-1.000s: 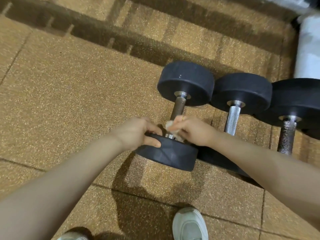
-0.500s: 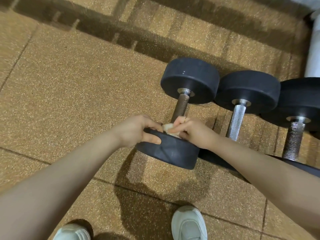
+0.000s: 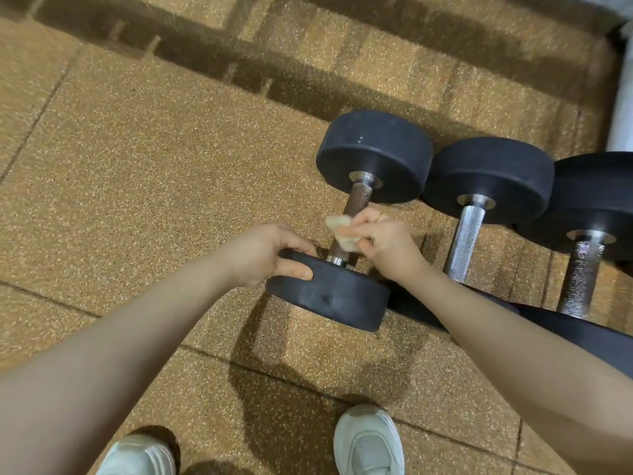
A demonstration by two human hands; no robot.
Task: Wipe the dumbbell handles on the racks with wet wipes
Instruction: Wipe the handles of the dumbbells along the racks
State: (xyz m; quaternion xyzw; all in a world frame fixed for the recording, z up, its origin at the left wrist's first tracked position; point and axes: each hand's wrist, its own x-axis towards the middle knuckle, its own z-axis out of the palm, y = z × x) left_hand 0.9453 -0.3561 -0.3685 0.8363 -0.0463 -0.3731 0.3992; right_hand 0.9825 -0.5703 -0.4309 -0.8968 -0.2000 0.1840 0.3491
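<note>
A black dumbbell with a brown, rusty handle (image 3: 356,200) lies on the speckled floor. My left hand (image 3: 263,253) grips the rim of its near black weight (image 3: 329,298), thumb on the outer face. My right hand (image 3: 383,241) pinches a crumpled, stained wet wipe (image 3: 340,231) against the lower part of that handle. The far weight (image 3: 373,156) rests on the floor beyond.
Two more dumbbells lie side by side to the right, one with a bright steel handle (image 3: 466,241), one with a darker knurled handle (image 3: 580,279). A white post (image 3: 621,97) stands at the far right. My two white shoes (image 3: 368,440) are at the bottom.
My right hand with the wipe has slid a little up the handle, away from the near weight. The left hand keeps its grip on the weight.
</note>
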